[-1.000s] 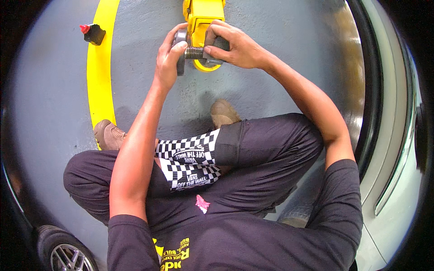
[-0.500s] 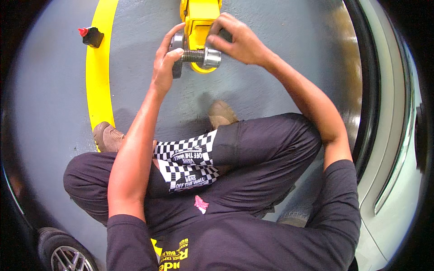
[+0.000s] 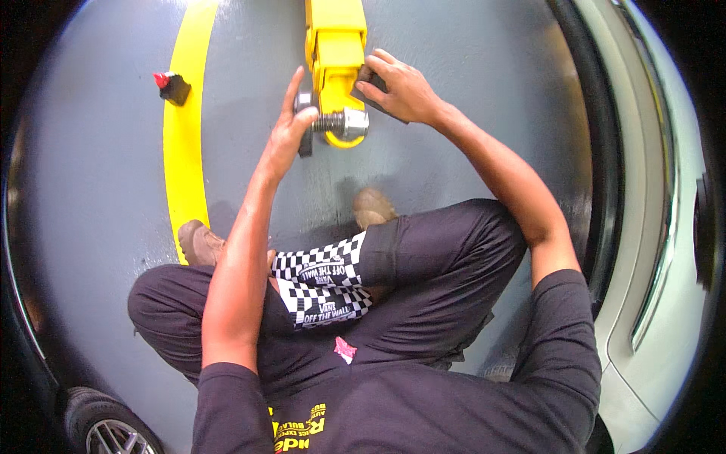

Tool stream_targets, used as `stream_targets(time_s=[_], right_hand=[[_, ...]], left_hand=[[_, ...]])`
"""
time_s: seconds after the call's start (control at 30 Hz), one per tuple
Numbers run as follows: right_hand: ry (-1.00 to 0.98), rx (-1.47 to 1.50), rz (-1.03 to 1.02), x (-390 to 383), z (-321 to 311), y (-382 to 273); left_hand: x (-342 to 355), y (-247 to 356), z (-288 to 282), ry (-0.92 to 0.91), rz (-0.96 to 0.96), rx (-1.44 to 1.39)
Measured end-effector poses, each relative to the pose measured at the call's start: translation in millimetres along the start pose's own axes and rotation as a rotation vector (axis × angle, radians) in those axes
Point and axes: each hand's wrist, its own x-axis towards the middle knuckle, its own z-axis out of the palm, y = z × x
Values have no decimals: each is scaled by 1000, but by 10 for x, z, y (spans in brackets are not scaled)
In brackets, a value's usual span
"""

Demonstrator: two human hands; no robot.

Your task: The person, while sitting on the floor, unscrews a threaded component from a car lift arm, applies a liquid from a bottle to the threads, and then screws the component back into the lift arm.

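In the head view, the bolt [image 3: 340,121] with its silver nut lay crosswise through the end of the yellow arm [image 3: 335,45], its long axis running left to right. The left hand [image 3: 286,129] was nearer, fingers [image 3: 296,85] spread open, thumb touching the bolt's left end. The right hand [image 3: 401,89] had its curled fingers on a dark pad [image 3: 368,76] just right of the arm
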Motion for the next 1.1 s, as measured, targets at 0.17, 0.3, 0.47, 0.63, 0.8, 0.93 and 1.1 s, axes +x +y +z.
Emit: stream_targets(time_s=[0.17, 0.3, 0.47, 0.63, 0.8, 0.93, 1.1], right_hand=[[77, 144, 200, -38, -412, -251], [399, 201, 225, 140, -886, -631], [775, 852, 388, -458, -733, -1042], [815, 1212, 429, -701, -798, -1918], [894, 822, 286, -713, -476, -2639], [818, 593, 184, -719, -174, -2972], [762, 549, 250, -486, -57, -2866]], left_hand=[[-81, -46, 46, 118, -310, -90], [-9, -94, -131, 231, -154, -133], [-290, 989, -7, 170, 18, -147], [-980, 1714, -254, 252, 191, -465], [-1417, 1846, -240, 456, 277, -439], [-1502, 1623, -306, 538, 259, -338], [-1474, 1487, -207, 488, 232, -58]])
